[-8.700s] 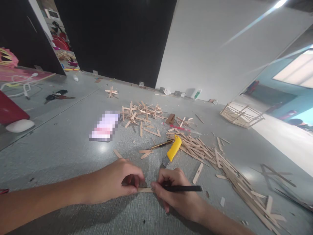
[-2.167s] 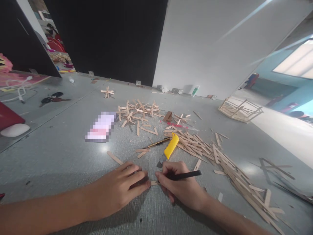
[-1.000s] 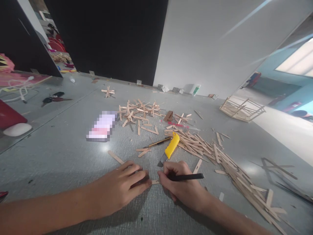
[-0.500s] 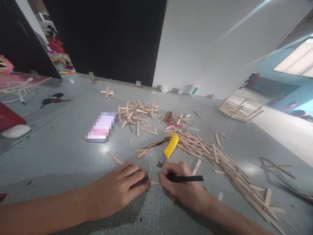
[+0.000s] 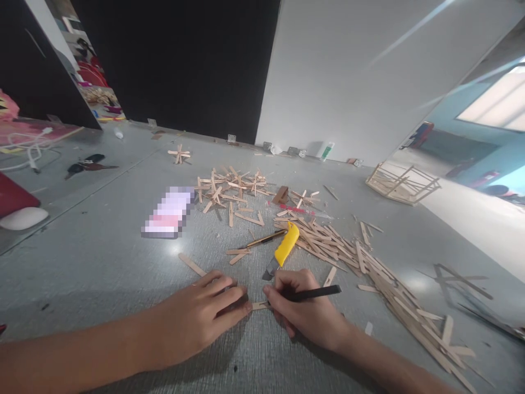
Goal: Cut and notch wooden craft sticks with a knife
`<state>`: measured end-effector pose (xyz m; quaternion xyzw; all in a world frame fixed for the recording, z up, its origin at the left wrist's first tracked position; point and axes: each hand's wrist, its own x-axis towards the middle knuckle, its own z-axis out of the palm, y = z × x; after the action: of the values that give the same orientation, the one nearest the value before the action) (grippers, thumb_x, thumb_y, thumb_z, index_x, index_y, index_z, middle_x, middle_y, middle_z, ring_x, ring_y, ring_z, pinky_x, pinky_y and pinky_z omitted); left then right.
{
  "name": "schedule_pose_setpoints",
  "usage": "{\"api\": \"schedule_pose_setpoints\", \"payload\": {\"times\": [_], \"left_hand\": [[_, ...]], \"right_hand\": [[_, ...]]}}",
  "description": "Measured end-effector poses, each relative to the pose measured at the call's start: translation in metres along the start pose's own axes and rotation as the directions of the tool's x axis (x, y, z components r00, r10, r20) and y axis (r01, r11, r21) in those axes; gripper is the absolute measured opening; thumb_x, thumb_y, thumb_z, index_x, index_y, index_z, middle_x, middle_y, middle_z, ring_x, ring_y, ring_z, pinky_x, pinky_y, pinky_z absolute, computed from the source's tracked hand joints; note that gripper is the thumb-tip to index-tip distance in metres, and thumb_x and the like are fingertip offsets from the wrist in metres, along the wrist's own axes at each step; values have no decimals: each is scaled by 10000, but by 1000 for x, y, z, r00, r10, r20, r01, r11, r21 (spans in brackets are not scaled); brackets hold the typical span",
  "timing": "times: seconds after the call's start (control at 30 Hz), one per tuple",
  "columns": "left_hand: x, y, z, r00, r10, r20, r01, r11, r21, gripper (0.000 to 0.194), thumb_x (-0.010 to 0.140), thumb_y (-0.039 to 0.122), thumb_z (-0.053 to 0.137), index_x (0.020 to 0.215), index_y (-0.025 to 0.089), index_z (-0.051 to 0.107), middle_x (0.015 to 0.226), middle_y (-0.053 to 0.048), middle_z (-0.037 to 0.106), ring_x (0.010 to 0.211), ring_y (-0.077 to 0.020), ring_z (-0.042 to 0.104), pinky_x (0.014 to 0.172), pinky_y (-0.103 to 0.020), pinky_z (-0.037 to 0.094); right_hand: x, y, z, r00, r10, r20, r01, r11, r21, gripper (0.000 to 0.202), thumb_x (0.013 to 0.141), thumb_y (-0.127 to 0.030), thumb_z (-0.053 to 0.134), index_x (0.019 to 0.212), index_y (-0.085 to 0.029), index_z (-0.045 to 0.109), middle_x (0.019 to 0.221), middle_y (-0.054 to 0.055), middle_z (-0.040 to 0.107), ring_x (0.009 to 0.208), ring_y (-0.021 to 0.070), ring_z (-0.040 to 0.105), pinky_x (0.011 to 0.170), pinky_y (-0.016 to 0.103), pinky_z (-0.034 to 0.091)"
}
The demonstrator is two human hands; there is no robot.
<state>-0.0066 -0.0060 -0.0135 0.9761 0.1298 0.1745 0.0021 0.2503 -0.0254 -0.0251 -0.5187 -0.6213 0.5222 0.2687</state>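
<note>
Between my two hands lies a short wooden stick (image 5: 259,306) with a dark mark on it. The fingertips of my left hand (image 5: 211,309) press its left end against the grey surface. In my right hand (image 5: 305,306) is a dark pen-like tool (image 5: 318,293), pinched so that its tip meets the stick's right part; my fingers partly hide the tip. Just beyond the hands is a yellow utility knife (image 5: 287,244), blade toward me. Another flat stick (image 5: 191,264) extends from behind my left hand.
A long heap of sticks (image 5: 394,290) runs along the right. Star-shaped stick pieces (image 5: 233,185) and a blurred phone (image 5: 168,212) lie farther back. A stick frame (image 5: 404,183) stands at right, keys (image 5: 88,166) at left. Tall black and white panels rise behind.
The rear end of the dark tool in my right hand has tilted upward. My left hand stays on the stick almost unmoved. The view has shifted very slightly.
</note>
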Motion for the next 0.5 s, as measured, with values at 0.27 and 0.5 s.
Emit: {"api": "schedule_pose_setpoints", "payload": {"times": [0.27, 0.5], "left_hand": [[2, 0, -2, 1000, 17, -9, -16, 1000, 5, 310, 989, 51, 487, 1265, 78, 626, 1124, -149, 673, 1000, -271, 594, 917, -429, 506], [1, 0, -2, 1000, 7, 1, -7, 1000, 1, 339, 979, 51, 498, 1292, 96, 619, 1124, -140, 669, 1022, -268, 587, 942, -414, 499]], "right_hand": [[-1, -3, 1, 1000, -12, -25, 11, 1000, -20, 423, 939, -425, 623, 621, -234, 419, 441, -70, 470, 322, 73, 449, 326, 178, 292], [-1, 0, 1, 1000, -22, -20, 22, 1000, -19, 415, 954, -423, 598, 630, -241, 415, 436, -73, 455, 323, 83, 454, 325, 185, 288]]}}
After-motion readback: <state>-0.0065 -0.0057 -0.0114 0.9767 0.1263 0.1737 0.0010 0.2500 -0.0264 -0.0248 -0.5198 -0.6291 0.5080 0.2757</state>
